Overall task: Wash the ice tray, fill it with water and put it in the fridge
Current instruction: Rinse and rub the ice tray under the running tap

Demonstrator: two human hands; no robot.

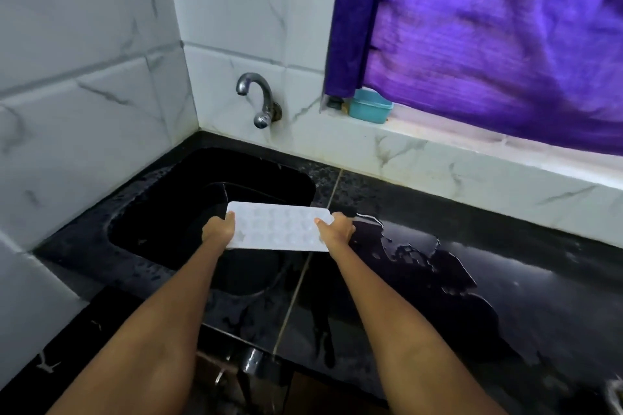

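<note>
Ice tray [281, 229] is what I am holding level over the near right part of the black sink [141, 212], one short end in each hand: my left hand [218, 231] is gripping the left end with the thumb curled onto the top, and my right hand [337, 229] is pinching the right end the same way. It is looking like soft white plastic, a flat rounded rectangle with rows of small moulded cells; I cannot tell whether they are holding water. The tap [258, 99], a curved metal spout on the tiled wall, is not running, and the tray is well apart from it. I am judging this to be the washing or filling stage, with the fridge out of view. Next I would be needing one hand free for the tap, keeping the tray flat. The black stone counter [505, 280] is glossy and carrying a puddle [414, 246].
</note>
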